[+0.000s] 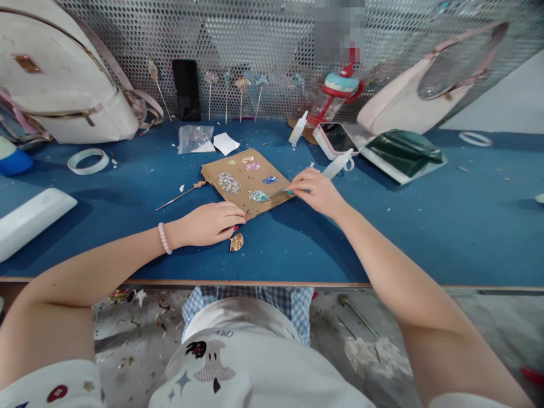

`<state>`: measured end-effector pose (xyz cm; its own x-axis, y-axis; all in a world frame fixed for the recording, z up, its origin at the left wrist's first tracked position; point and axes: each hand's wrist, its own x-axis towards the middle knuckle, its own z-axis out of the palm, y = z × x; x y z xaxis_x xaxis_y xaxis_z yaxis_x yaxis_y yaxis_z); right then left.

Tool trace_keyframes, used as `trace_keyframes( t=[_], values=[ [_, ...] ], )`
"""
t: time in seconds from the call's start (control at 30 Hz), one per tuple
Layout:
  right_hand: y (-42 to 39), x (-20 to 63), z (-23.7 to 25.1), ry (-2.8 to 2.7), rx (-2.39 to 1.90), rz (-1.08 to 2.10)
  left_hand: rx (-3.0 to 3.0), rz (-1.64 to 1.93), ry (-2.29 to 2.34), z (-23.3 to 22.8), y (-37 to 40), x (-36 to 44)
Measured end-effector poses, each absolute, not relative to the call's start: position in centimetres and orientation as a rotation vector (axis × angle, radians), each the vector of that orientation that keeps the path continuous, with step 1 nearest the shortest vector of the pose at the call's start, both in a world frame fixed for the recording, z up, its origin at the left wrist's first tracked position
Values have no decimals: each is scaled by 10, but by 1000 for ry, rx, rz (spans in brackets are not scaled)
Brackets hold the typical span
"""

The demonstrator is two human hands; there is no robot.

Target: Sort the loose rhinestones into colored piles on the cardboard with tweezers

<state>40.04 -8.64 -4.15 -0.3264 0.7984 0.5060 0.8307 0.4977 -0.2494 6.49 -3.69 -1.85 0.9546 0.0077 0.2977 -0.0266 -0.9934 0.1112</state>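
Teal flakes (258,196): loose pile near the right-hand corner of the cardboard (246,187); a sharp flick of the slim tool (277,196) could scatter them into the blue flakes (270,179).
Cardboard: lies askew on the blue table (340,249); a nudge could mix its piles.
Right hand (317,191): reaches in low, fingertips pinching the slim tool.
Left hand (212,222): palm down, fingers bent at the near edge; whether it grips the gold fan charm (237,242), I cannot tell.

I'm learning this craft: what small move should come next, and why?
Probably lift one of the turquoise flakes with the thin tool: the right hand holds its tip at their pile on the cardboard, and the gold fan-shaped piece is by the left hand.
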Motion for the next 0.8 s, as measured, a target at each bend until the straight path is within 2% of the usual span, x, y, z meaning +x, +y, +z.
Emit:
trace_keyframes(
  t=[0.33,0.8],
  values=[
    [-87,410,-42,-2192,-1369,-26,2993,452,-28,-19,-36,65],
    [-97,373,-39,-2230,-1311,-1,2977,454,-39,-20,-36,65]
  ],
)
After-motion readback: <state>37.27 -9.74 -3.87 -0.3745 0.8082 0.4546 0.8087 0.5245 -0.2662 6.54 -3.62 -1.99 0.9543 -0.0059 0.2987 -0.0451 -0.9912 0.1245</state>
